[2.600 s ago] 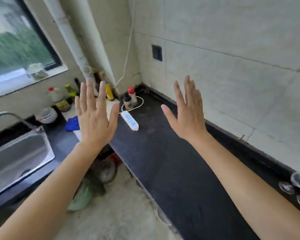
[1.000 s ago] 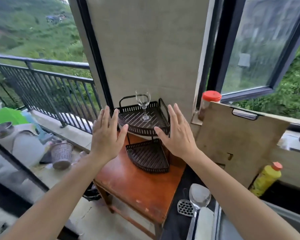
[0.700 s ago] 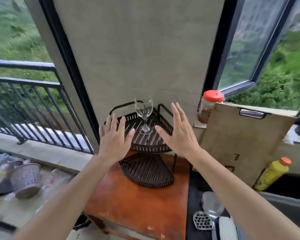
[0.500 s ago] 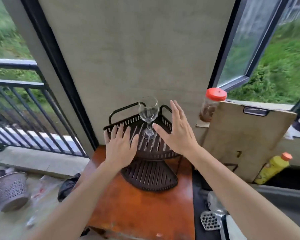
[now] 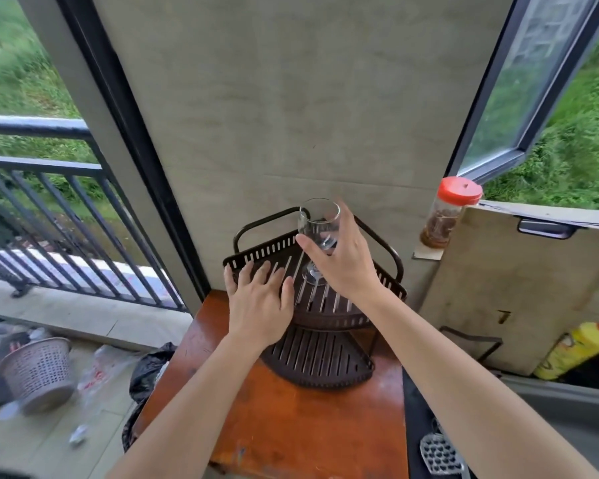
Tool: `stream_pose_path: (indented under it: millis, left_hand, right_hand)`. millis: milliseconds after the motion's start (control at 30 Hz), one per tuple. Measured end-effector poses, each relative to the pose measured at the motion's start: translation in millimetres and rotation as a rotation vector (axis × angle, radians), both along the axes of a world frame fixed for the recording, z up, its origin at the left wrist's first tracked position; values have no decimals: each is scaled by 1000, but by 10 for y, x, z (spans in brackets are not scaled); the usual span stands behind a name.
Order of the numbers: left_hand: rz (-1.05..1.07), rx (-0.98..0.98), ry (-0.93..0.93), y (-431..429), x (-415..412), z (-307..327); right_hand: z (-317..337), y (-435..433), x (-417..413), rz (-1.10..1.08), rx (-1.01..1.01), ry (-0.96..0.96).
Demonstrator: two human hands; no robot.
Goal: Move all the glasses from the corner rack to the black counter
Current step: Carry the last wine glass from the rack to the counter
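Observation:
A dark two-tier corner rack (image 5: pixel 329 302) stands on a small reddish wooden table (image 5: pixel 277 420) against the wall. One clear stemmed glass (image 5: pixel 317 219) stands upright on the rack's top shelf. My right hand (image 5: pixel 343 261) is wrapped around the lower bowl and stem of the glass, thumb on its left side. My left hand (image 5: pixel 256 299) lies flat, fingers spread, on the left part of the top shelf. The lower shelf holds nothing. A strip of the black counter (image 5: pixel 417 409) shows at the table's right edge.
A wooden cutting board (image 5: pixel 509 292) leans to the right of the rack, with a red-lidded jar (image 5: pixel 446 216) behind it and a yellow bottle (image 5: pixel 574 350) beside it. A slotted utensil (image 5: pixel 438 454) lies on the counter. A basket (image 5: pixel 38 371) and litter sit on the balcony floor at left.
My right hand has moved in from beside the glass and closed around it. My left hand has settled flat on the top shelf. The view has come closer to the rack.

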State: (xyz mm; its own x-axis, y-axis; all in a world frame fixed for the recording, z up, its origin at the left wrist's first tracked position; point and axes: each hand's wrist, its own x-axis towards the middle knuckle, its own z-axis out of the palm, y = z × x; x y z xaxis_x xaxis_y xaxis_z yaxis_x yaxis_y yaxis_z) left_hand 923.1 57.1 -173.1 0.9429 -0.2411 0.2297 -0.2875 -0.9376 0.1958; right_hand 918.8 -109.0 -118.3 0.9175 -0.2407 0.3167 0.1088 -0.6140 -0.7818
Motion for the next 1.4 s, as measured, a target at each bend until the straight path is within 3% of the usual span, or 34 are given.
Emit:
stream_pose_path:
  millis: [267,400,600,767,1033,1400]
  left_hand:
    - [-35,37,101,35,-27,139]
    - [-116,-36,-53,-7,-63,388]
    - [-458,-135,-213,-478,-236,704]
    - [-774,-155,-149,-1225,-708,558]
    - [-1331,-256,-123,-2472,-2584,759]
    - [-1852,-273,-100,-3146,-6015,677]
  right_hand:
    - [356,-220,-424,-52,85,-222]
    - [527,-455,-763,-165,54,-380]
    - [484,-714,-1492,-522,33,-488]
    - [280,-843,-2559,-815,2,-422]
    - [339,-835,-4851,-1313,-90,-344]
    - [48,-610,-7870,-1814,-118,-405]
